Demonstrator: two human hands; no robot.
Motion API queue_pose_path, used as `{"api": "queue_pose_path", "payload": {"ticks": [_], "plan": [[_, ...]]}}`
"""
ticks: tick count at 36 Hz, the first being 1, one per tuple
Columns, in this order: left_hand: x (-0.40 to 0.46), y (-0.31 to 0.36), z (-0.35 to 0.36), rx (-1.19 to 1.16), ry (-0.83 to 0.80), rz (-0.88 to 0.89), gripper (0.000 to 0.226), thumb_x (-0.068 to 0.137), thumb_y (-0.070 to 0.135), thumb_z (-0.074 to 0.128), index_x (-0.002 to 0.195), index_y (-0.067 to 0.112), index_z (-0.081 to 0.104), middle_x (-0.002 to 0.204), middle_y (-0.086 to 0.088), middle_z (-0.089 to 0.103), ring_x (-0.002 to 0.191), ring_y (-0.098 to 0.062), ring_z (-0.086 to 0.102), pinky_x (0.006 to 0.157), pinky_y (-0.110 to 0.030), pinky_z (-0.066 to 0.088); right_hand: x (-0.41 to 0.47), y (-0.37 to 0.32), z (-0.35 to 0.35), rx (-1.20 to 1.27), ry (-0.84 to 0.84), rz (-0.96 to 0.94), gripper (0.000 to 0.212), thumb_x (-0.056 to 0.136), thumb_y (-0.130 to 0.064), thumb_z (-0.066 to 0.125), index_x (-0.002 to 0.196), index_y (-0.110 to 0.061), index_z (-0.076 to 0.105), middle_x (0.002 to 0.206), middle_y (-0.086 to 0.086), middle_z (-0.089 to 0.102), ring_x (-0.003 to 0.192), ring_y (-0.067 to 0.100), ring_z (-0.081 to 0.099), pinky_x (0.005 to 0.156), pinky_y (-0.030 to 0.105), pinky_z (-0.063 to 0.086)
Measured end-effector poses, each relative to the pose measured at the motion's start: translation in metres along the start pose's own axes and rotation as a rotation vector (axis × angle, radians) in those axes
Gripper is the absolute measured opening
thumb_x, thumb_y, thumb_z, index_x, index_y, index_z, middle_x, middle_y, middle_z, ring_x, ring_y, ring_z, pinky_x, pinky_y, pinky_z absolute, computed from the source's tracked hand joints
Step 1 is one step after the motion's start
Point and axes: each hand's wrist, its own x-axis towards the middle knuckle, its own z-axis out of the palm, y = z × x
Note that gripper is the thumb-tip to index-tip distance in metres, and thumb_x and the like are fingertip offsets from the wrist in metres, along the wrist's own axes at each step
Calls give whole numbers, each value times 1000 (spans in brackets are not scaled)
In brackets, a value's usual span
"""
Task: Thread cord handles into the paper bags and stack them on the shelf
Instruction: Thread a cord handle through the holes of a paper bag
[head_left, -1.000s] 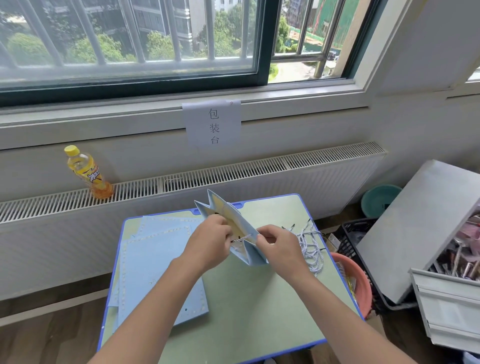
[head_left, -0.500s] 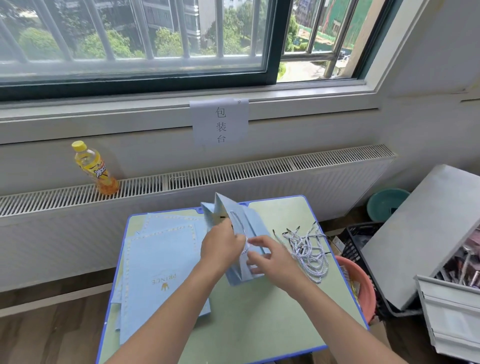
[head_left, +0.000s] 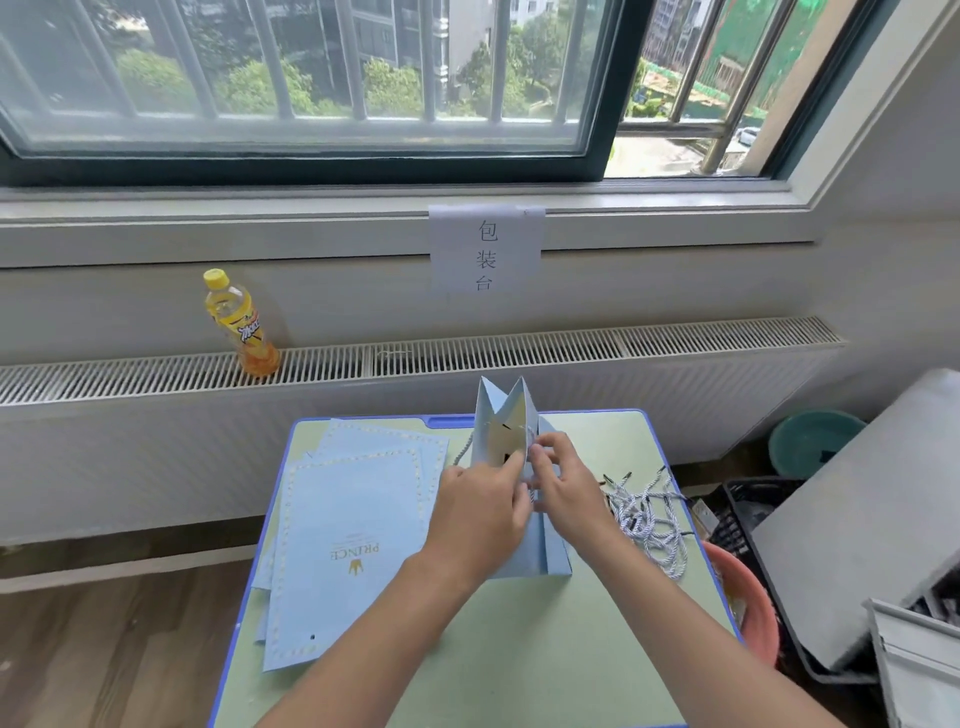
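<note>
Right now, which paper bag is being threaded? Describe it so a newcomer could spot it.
Start at the green table under the window. The bag being threaded stands opened near its far edge, held between the left hand and right hand. Unlike the flat bags stacked beside it, it stands upright.

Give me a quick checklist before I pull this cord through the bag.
1. Bag standing upright on the table: ok.
2. Left hand steadying the bag: ok.
3. Right hand pinching the cord at the bag's top edge: ok.
4. Cord end through the hole: cannot tell, fingers hide it.
5. Spare cords lying within reach at the right: ok.
6. Flat bags stacked at the left, apart from the work: ok.
</note>
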Motion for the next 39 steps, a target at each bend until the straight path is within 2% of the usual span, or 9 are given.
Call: {"api": "queue_pose_path", "payload": {"ticks": [4,8,13,16,21,25,29,33,39], "plan": [[-1,-5,-1,-56,-46,-6,34,83,28,39,104,19,63,47,7,52,41,-18,50,47,-25,35,2,-3,6,56,3,30,14,104,-20,39,96,-13,48,89,-1,63,62,2,66,74,47,55],[-2,-10,-1,-51,-58,-51,39,85,34,34,107,18,62,47,4,55,41,-22,48,50,-26,33,5,-4,9,264,57,166,14,103,-15,31,96,-9,42,103,12,65,63,16,68,51,31,51],[-3,-14,-6,-125,-131,-122,73,82,51,9,138,24,48,79,-3,73,71,-32,62,73,-33,43,9,1,8,563,139,352,20,94,-3,24,105,-5,40,107,23,64,70,34,72,52,36,55],[-1,-15,-9,-194,-161,-189,49,97,38,30,144,28,41,84,-5,71,78,-32,61,73,-32,40,12,0,8,668,159,417,20,93,-1,24,104,-7,39,108,26,61,63,30,72,47,35,55],[2,-19,-12,-222,-174,-326,29,98,21,39,121,22,56,64,-3,54,64,-28,47,60,-35,38,12,10,8,302,116,344,13,102,-19,37,114,-16,41,111,13,58,81,29,73,73,48,60],[4,-27,-10,-351,-206,-413,36,95,17,41,121,29,62,54,2,42,58,-22,41,58,-34,38,-2,21,11,-117,106,15,24,96,-24,54,112,-37,41,123,-1,47,93,12,65,83,32,51],[6,-33,-6,-469,-247,-475,44,94,17,42,130,36,60,53,5,46,56,-14,44,63,-31,44,-18,35,16,-144,-70,-107,14,90,-26,68,96,-33,57,138,-6,36,116,10,58,101,32,46],[7,-33,-6,-557,-281,-508,44,93,17,43,127,39,60,51,8,49,50,-9,44,57,-27,42,-25,40,21,-156,-171,-118,14,84,-35,73,93,-35,62,148,-14,25,134,-2,39,92,32,54],[8,-35,-6,-683,-334,-547,38,94,21,45,122,38,64,77,11,69,70,-3,61,68,-24,48,-24,40,20,-211,-156,-136,11,87,-29,72,81,-31,64,149,-17,25,122,-30,24,98,26,42]]}}
